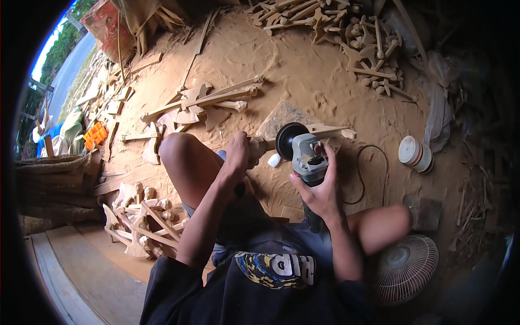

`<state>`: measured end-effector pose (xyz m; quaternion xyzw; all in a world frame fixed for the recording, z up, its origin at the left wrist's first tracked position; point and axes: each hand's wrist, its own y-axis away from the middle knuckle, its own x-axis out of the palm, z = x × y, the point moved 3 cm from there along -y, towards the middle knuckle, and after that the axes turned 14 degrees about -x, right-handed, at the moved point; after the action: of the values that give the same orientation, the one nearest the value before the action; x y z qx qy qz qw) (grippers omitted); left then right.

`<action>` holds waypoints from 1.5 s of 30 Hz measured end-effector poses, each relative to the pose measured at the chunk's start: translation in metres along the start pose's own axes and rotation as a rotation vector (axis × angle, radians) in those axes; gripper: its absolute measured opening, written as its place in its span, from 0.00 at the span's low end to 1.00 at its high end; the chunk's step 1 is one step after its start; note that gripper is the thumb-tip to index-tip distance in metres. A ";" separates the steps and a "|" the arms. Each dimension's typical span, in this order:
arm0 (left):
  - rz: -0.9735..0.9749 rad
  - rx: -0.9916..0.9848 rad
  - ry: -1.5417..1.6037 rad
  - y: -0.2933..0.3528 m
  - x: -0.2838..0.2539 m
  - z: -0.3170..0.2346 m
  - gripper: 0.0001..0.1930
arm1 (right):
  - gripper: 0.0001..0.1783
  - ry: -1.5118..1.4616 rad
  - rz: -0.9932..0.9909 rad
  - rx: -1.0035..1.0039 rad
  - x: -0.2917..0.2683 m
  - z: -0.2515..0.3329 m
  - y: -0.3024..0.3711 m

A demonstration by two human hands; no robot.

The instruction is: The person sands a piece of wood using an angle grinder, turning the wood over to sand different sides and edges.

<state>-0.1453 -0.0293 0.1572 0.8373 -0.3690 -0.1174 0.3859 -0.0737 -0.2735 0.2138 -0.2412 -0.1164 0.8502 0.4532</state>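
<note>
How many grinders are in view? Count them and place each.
1: the grey grinder, held in the right hand, right of the left hand. Dark edges could hide others.

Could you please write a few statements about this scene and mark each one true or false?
1. The right hand holds the grinder. True.
2. The left hand is empty. False: the left hand grips a wooden piece.
3. The grinder's disc is white. False: the disc is black.
4. The fan is to the right of the right hand. True.
5. The tub is to the left of the grinder. False: the tub is to its right.
</note>
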 end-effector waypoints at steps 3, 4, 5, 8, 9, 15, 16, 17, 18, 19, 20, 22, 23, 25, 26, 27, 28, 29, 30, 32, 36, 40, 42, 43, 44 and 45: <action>-0.067 0.023 -0.007 0.011 0.010 -0.006 0.24 | 0.55 0.036 0.056 0.008 0.004 0.009 -0.003; -0.036 0.017 -0.002 0.009 0.007 -0.006 0.24 | 0.54 0.051 0.066 -0.008 0.006 0.012 -0.005; -0.006 0.011 0.004 0.007 0.006 -0.004 0.24 | 0.53 0.067 0.076 -0.024 0.007 0.016 -0.006; -0.036 0.023 -0.033 0.016 0.011 -0.007 0.24 | 0.52 0.048 0.104 0.041 0.007 0.021 -0.007; -0.034 0.023 -0.032 0.017 0.012 -0.007 0.24 | 0.52 0.050 0.103 0.041 0.008 0.019 -0.006; -0.084 0.051 -0.072 0.016 0.009 -0.001 0.25 | 0.54 -0.025 0.089 0.074 0.010 0.019 -0.006; -0.067 0.032 -0.076 0.010 0.003 0.003 0.22 | 0.54 -0.018 0.091 0.076 0.010 0.021 -0.007; -0.050 0.014 -0.079 0.005 -0.002 0.008 0.21 | 0.54 -0.011 0.092 0.077 0.011 0.023 -0.007; -0.047 0.011 -0.080 0.005 -0.001 0.008 0.21 | 0.54 -0.008 0.091 0.080 0.010 0.020 -0.005; -0.036 -0.007 -0.052 0.005 0.001 0.007 0.21 | 0.54 -0.020 0.068 0.105 0.010 0.016 -0.003; -0.026 -0.024 -0.024 0.005 0.002 0.007 0.20 | 0.54 -0.032 0.045 0.128 0.009 0.013 -0.001; -0.020 -0.013 -0.034 0.008 0.003 0.005 0.20 | 0.54 -0.013 0.058 0.095 0.008 0.017 -0.003; -0.015 0.000 -0.043 0.009 0.003 0.004 0.20 | 0.54 0.005 0.074 0.059 0.007 0.019 -0.005; -0.034 -0.012 -0.050 0.015 0.007 0.001 0.20 | 0.54 -0.026 0.077 0.075 0.008 0.019 -0.004; -0.055 -0.022 -0.056 0.017 0.008 0.001 0.21 | 0.54 -0.058 0.082 0.090 0.009 0.019 -0.003; -0.056 -0.022 -0.056 0.018 0.009 0.001 0.21 | 0.54 -0.059 0.082 0.090 0.009 0.019 -0.004; -0.051 -0.010 -0.055 0.018 0.010 0.001 0.21 | 0.54 -0.038 0.081 0.086 0.009 0.021 -0.004; -0.046 0.002 -0.054 0.019 0.011 0.001 0.21 | 0.54 -0.016 0.080 0.083 0.009 0.022 -0.004; -0.046 0.001 -0.054 0.019 0.010 0.001 0.21 | 0.54 -0.017 0.081 0.084 0.010 0.022 -0.003; -0.050 -0.003 -0.052 0.019 0.008 0.003 0.22 | 0.55 0.025 0.040 0.089 0.010 0.023 -0.002; -0.038 -0.016 -0.043 0.013 0.005 0.005 0.23 | 0.54 -0.034 0.036 0.109 0.008 0.020 -0.002; -0.018 0.004 -0.088 0.015 0.009 0.005 0.24 | 0.54 -0.007 0.070 0.094 0.006 0.024 -0.004; -0.003 0.022 -0.100 0.018 0.011 0.004 0.24 | 0.54 -0.004 0.069 0.091 0.006 0.025 -0.004; -0.011 0.029 -0.101 0.019 0.010 0.004 0.24 | 0.54 -0.003 0.071 0.106 0.007 0.027 -0.004; -0.018 0.036 -0.102 0.019 0.010 0.003 0.24 | 0.54 -0.001 0.073 0.121 0.008 0.028 -0.004; -0.016 0.034 -0.103 0.020 0.009 0.004 0.24 | 0.54 0.000 0.073 0.123 0.008 0.027 -0.003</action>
<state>-0.1511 -0.0467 0.1703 0.8396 -0.3836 -0.1570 0.3510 -0.0890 -0.2642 0.2358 -0.2172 -0.0552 0.8716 0.4359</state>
